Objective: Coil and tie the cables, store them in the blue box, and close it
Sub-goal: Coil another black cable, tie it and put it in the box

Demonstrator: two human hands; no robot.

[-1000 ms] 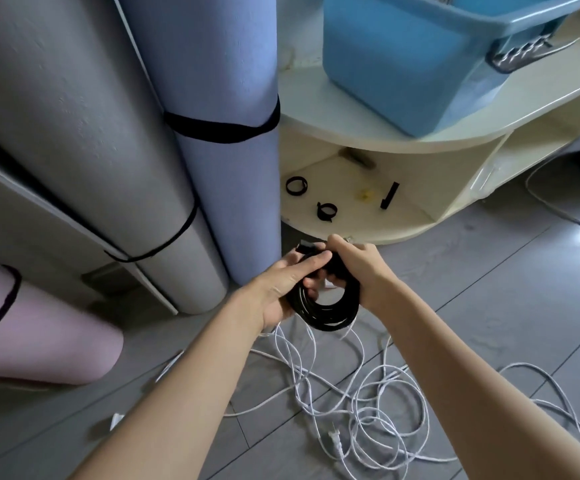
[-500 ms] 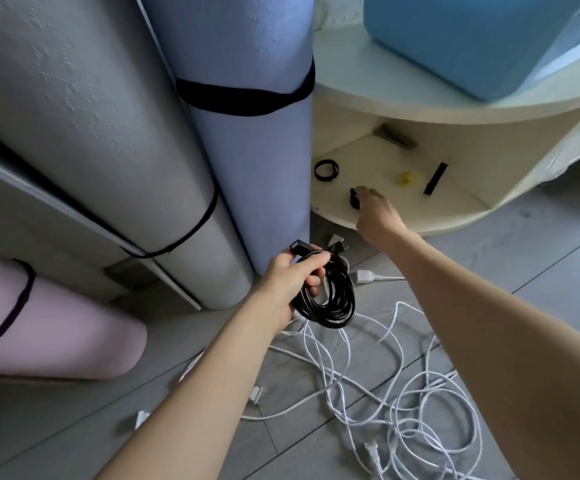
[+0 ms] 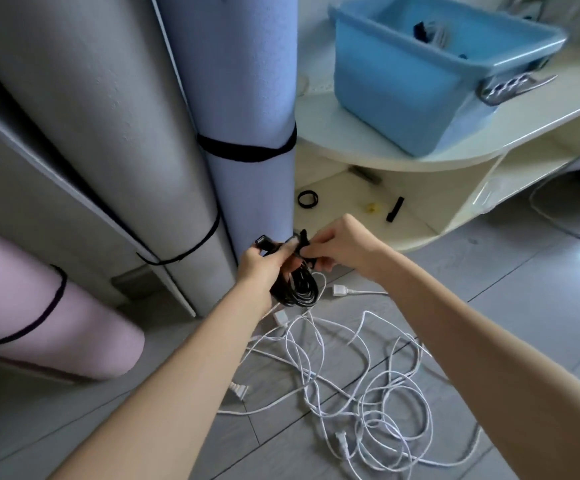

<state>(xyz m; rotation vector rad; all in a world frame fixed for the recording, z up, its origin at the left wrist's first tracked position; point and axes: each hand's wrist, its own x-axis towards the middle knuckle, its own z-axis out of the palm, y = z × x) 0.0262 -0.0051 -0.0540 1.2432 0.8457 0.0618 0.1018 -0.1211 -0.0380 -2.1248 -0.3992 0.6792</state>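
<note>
Right hand (image 3: 342, 245) is back from the shelf (image 3: 357, 216) at twelve o'clock, pinching what I take for a strap (image 3: 303, 244); left hand (image 3: 264, 268) grips the black coil (image 3: 299, 289), so tying comes next

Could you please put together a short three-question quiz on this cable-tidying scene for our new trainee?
1. True or false: the open blue plastic box stands on the floor.
2. Which hand grips the coiled black cable? A) left hand B) right hand C) neither
3. Fill in: the right hand pinches a black fastening ____ at the top of the coil.

Key: 1 false, it stands on the cream shelf top, while the loose white cables lie on the floor. 2 A. 3 strap.
</note>
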